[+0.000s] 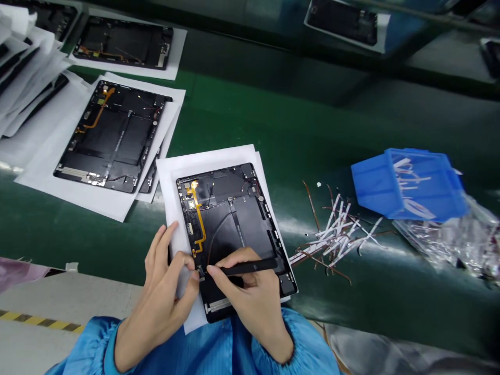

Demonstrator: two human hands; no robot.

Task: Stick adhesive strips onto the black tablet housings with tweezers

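An opened black tablet housing lies tilted on white paper sheets, just in front of me. An orange flex cable runs along its left side, and a thin dark wire curves across the middle. My right hand is closed around black tweezers, their tip near the housing's lower left. Beside that tip, my left hand grips the left edge with bent thumb and index finger. Its other fingers reach along the paper. What the tweezer tip touches is too small to tell.
More opened housings lie on paper at the left, near a stack of paper sheets. To the right are a pile of white and brown strips, a blue bin and clear plastic bags, all on the green table.
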